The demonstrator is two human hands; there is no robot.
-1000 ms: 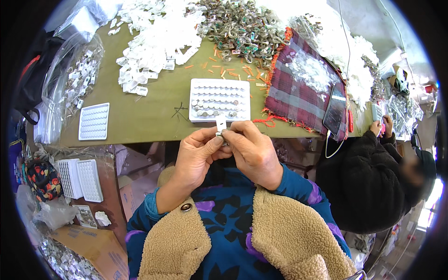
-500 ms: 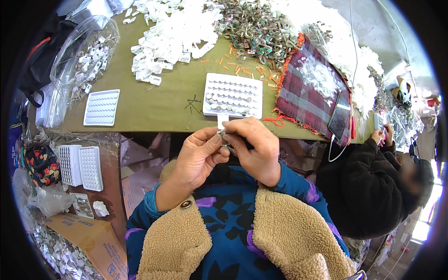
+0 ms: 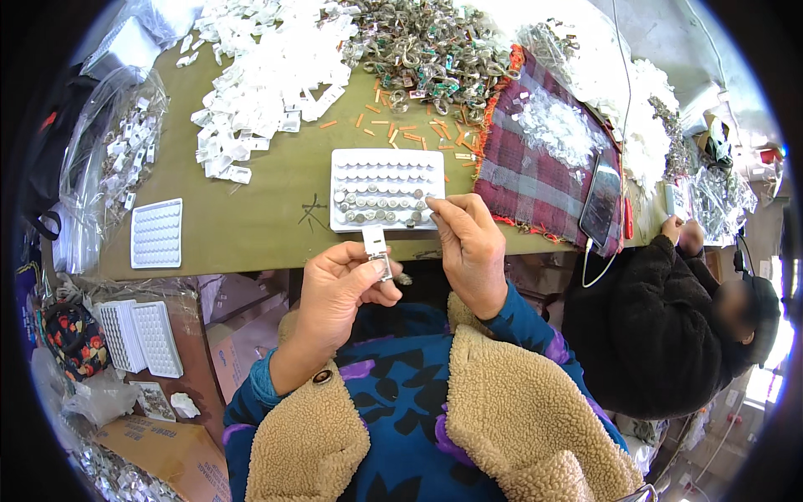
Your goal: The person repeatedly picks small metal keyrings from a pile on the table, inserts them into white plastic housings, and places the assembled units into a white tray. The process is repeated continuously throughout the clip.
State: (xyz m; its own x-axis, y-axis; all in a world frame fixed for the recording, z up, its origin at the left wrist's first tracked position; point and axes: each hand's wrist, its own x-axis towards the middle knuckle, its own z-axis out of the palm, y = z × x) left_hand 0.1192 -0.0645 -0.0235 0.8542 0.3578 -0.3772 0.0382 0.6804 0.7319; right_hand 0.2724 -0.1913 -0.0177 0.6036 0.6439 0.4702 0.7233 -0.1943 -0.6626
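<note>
Left hand [image 3: 339, 289] pinches small white piece [image 3: 376, 247] — right hand [image 3: 468, 247] (fingertips) touches tray [image 3: 385, 188].

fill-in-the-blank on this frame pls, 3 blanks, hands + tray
1. The left hand pinches a small white ____.
2. The right hand reaches its fingertips to the white tray of round ____ cells.
3. That tray lies on the ____ table.

Missing words: tag; silver; green
</note>
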